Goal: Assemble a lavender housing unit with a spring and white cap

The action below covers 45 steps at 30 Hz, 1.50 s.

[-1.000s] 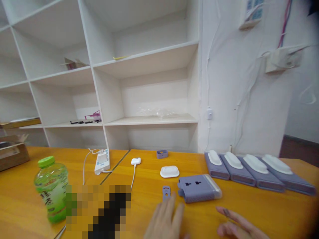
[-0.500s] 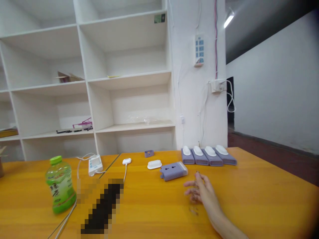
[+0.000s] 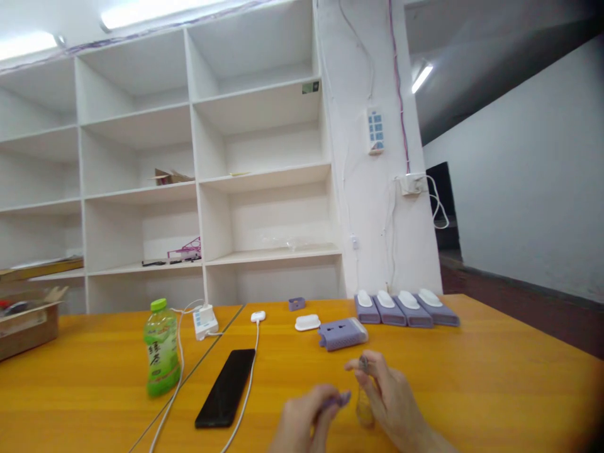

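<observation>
My left hand (image 3: 304, 418) has come in at the bottom middle, its fingers closed on a small purple plastic piece (image 3: 340, 399). To its right, my right hand (image 3: 399, 402) pinches a small grey, metal-looking piece (image 3: 363, 363) between thumb and forefinger; its kind is too small to make out. A blurred, see-through shape (image 3: 364, 408) shows just below those fingers, and I cannot tell what it is. Beyond both hands a purple housing with slots (image 3: 343, 333) lies on the orange table. Near it are a white oval cover (image 3: 307, 323) and a purple ring-like part (image 3: 297, 304).
Several purple units with white tops (image 3: 397, 308) stand in a row at the table's back right. Leftward lie a black phone (image 3: 226, 389), a white cable (image 3: 248, 377), a power strip (image 3: 205, 322) and a green bottle (image 3: 162, 349). A cardboard box (image 3: 29, 327) sits far left.
My left hand has entered from below with the purple piece. The fingers of my right hand have closed in a pinch. The view has tilted up and turned left.
</observation>
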{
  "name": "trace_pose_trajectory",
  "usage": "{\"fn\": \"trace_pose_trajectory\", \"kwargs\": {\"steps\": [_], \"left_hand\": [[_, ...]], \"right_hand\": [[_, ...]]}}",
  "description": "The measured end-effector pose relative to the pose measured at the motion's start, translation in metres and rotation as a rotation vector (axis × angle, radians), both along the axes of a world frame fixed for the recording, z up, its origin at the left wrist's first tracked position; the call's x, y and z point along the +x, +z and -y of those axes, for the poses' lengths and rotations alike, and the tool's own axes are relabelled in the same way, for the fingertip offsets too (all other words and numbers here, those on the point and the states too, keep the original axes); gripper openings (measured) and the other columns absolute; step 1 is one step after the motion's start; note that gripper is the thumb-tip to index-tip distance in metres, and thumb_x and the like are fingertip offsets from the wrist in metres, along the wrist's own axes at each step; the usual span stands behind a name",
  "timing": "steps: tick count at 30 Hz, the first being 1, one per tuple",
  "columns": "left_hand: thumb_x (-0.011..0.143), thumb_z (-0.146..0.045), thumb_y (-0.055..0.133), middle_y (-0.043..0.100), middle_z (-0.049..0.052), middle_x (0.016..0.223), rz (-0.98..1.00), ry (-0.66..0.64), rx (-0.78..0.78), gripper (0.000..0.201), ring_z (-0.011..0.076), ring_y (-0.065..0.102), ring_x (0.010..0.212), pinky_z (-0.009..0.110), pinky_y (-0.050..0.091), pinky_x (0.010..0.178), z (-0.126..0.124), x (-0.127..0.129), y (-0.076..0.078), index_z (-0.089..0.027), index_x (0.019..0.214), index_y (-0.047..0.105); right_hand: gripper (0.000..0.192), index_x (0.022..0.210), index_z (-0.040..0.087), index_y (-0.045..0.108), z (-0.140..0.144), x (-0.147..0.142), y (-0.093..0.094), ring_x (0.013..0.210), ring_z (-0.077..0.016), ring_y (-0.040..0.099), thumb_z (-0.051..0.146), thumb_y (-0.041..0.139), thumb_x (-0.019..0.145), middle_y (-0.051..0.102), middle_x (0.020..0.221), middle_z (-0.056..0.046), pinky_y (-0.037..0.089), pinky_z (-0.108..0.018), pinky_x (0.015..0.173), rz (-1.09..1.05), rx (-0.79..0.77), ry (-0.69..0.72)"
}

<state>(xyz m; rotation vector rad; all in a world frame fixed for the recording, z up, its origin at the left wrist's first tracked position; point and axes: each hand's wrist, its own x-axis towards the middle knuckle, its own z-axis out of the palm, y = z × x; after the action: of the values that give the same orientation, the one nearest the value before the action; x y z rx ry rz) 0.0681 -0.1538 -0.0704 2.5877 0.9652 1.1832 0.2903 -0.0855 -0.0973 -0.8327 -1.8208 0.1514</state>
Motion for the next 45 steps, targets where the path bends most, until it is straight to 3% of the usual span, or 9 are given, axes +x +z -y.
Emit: {"fn": "trace_pose_trajectory", "kwargs": {"steps": [4,6,10,16,20,24,30,35,45], "left_hand": [[0.086,-0.053,0.059,0.071,0.010,0.092,0.751,-0.011,-0.391,0.039,0.0215,0.070,0.086,0.033,0.059,0.081,-0.086,0.032,-0.001,-0.016,0.097,0.054],[0.073,-0.065,0.067,0.070,0.008,0.080,0.919,-0.002,-0.579,0.057,0.0235,0.071,0.072,0.036,0.060,0.071,-0.109,0.047,-0.010,-0.018,0.098,0.044],[0.061,-0.070,0.072,0.068,0.008,0.071,0.896,-0.068,-0.774,0.074,0.0251,0.067,0.053,0.037,0.057,0.055,-0.113,0.055,-0.026,-0.019,0.100,0.033],[0.057,-0.052,0.080,0.066,0.003,0.073,0.899,-0.112,-0.836,0.079,0.0198,0.069,0.060,0.034,0.058,0.069,-0.095,0.040,-0.028,-0.019,0.108,0.030],[0.059,-0.051,0.078,0.066,0.003,0.074,0.858,-0.128,-0.851,0.074,0.0197,0.068,0.056,0.035,0.057,0.064,-0.095,0.039,-0.026,-0.019,0.104,0.030],[0.059,-0.055,0.076,0.065,0.003,0.075,0.815,-0.143,-0.842,0.073,0.0209,0.067,0.054,0.034,0.056,0.057,-0.094,0.041,-0.025,-0.018,0.103,0.032],[0.065,-0.061,0.070,0.064,0.004,0.080,0.752,-0.183,-0.760,0.074,0.0188,0.065,0.050,0.028,0.052,0.046,-0.087,0.050,-0.026,-0.014,0.114,0.040],[0.075,-0.057,0.064,0.064,0.005,0.076,0.720,-0.198,-0.677,0.062,0.0165,0.064,0.050,0.023,0.049,0.043,-0.084,0.053,-0.026,-0.012,0.114,0.048],[0.080,-0.056,0.064,0.062,0.002,0.070,0.686,-0.258,-0.652,0.057,0.0170,0.063,0.050,0.024,0.050,0.045,-0.074,0.055,-0.021,-0.014,0.114,0.050]], "right_hand": [[0.028,0.101,0.024,0.047,-0.005,0.000,0.003,0.075,-0.0159,0.064,0.051,0.045,0.097,0.066,0.082,0.000,0.045,-0.025,0.073,0.009,-0.077,-0.073],[0.030,0.096,0.022,0.049,-0.008,0.006,0.006,0.072,-0.0147,0.061,0.051,0.045,0.097,0.063,0.078,0.001,0.044,-0.025,0.071,-0.014,-0.128,-0.057],[0.037,0.085,0.017,0.059,-0.012,0.013,0.010,0.072,-0.0149,0.060,0.053,0.049,0.094,0.064,0.079,-0.002,0.044,-0.024,0.068,-0.035,-0.224,-0.012],[0.025,0.085,0.017,0.070,-0.004,0.006,0.009,0.056,-0.0112,0.050,0.042,0.067,0.082,0.060,0.062,0.002,0.033,-0.021,0.052,0.075,-0.317,0.129],[0.023,0.079,0.017,0.068,0.000,0.005,0.011,0.055,-0.0105,0.049,0.040,0.069,0.080,0.058,0.061,0.003,0.033,-0.020,0.051,0.045,-0.306,0.152],[0.031,0.096,0.017,0.057,-0.007,0.008,0.010,0.052,-0.0111,0.055,0.048,0.057,0.089,0.061,0.071,0.002,0.042,-0.021,0.047,-0.085,-0.364,0.161],[0.032,0.104,0.018,0.057,-0.002,0.001,0.010,0.069,-0.0163,0.066,0.045,0.060,0.089,0.068,0.083,-0.003,0.054,-0.027,0.062,-0.128,-0.371,0.229],[0.028,0.102,0.018,0.063,0.010,-0.007,0.015,0.081,-0.0181,0.067,0.043,0.059,0.091,0.070,0.090,-0.005,0.055,-0.031,0.075,-0.096,-0.290,0.209],[0.024,0.093,0.019,0.060,0.008,-0.003,0.014,0.079,-0.0168,0.064,0.043,0.058,0.091,0.067,0.089,-0.004,0.053,-0.029,0.074,-0.065,-0.206,0.128]]}}
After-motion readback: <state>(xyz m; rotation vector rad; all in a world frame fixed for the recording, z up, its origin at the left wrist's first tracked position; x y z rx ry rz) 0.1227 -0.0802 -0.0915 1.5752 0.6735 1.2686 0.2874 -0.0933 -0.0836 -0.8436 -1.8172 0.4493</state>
